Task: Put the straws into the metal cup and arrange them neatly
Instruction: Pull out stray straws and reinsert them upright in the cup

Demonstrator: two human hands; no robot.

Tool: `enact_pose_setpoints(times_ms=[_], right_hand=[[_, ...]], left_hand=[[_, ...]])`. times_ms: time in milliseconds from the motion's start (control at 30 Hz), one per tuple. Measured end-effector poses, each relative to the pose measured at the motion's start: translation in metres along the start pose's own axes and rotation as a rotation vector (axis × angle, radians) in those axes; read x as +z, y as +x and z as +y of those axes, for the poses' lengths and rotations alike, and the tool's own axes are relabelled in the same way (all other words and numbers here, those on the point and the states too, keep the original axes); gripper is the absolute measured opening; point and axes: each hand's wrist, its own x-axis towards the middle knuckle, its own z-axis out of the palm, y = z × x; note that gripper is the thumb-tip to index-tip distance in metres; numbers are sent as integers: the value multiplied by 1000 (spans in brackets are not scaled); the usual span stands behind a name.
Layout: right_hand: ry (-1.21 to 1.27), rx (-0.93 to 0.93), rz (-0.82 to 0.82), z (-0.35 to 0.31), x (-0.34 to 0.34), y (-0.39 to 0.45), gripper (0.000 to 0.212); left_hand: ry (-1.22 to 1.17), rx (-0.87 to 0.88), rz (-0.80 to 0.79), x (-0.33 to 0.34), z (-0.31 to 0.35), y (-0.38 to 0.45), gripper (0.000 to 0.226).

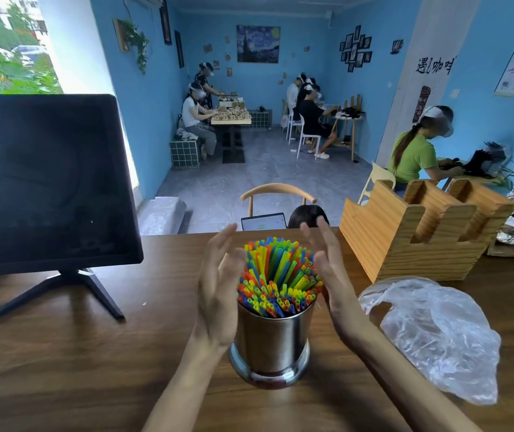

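The metal cup (270,341) stands upright on the wooden desk (62,363), packed with colored straws (279,277) — they fan out above its rim. The left hand (218,294) and right hand (332,275) flank the bundle, each grip spread flat, clasping nothing. A clear plastic bag (436,335) lies right. Wall writing reads "遇咖啡" — partly unclear.

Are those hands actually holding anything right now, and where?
Nothing is gripped. The left hand and right hand are open, palms cupped beside the straws standing in the metal cup; contact cannot be told.
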Motion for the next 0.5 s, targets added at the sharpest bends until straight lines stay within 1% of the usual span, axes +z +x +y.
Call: enact_pose_setpoints(times_ms=[67, 133, 167, 267, 367, 433, 500], right_hand=[[141, 52, 111, 12, 9, -10, 99], [256, 111, 182, 24, 19, -19, 105], [289, 125, 204, 30, 24, -21, 103], [314, 125, 220, 38, 37, -26, 88], [236, 98, 358, 36, 42, -21, 82], [206, 62, 410, 33, 44, -12, 80], [175, 39, 429, 28, 46, 1, 78]], left_hand=[[-149, -123, 126, 3, -12, -6, 71], [-217, -201, 174, 10, -23, -15, 72], [-231, -223, 180, 15, -26, -19, 74], [-224, -187, 215, 24, -27, -29, 79], [-219, -163, 209, 30, -17, -26, 88], [-176, -155, 230, 34, -15, -19, 88], [-168, -156, 269, 36, -17, -9, 80]])
